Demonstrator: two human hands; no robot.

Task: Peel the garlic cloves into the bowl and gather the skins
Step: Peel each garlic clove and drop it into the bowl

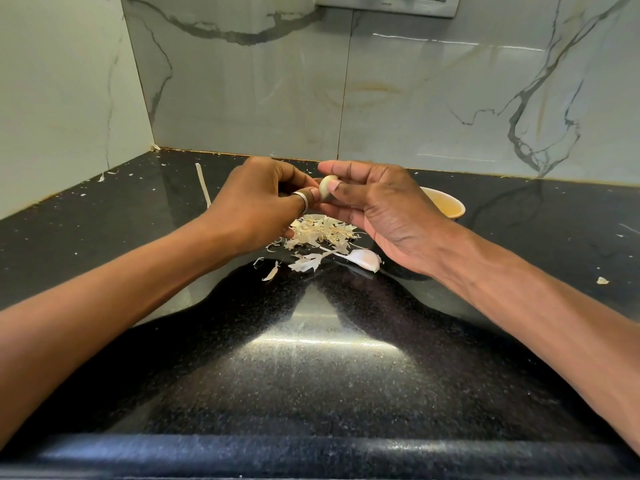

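Clove (326,191) sits pinched upright between both grips, left hand (258,206) and right hand (377,206), above skins (322,233). Bowl (446,206) lies just behind the right hand, nearer that side.

bowl (447,204) mostly behind right hand (379,209), switch plate (388,3) cut by top edge

**What surrounds you**

Before you lies a black speckled countertop (311,393), polished, with a bright band of light (325,341) reflected near its middle. The far wall (415,98) is glossy, made of pale tiles with grey veins. The left wall (62,81) has the same tiles, and the two meet in a corner (152,133) at the far left. A grey switch plate (388,3) sits high on the far wall.
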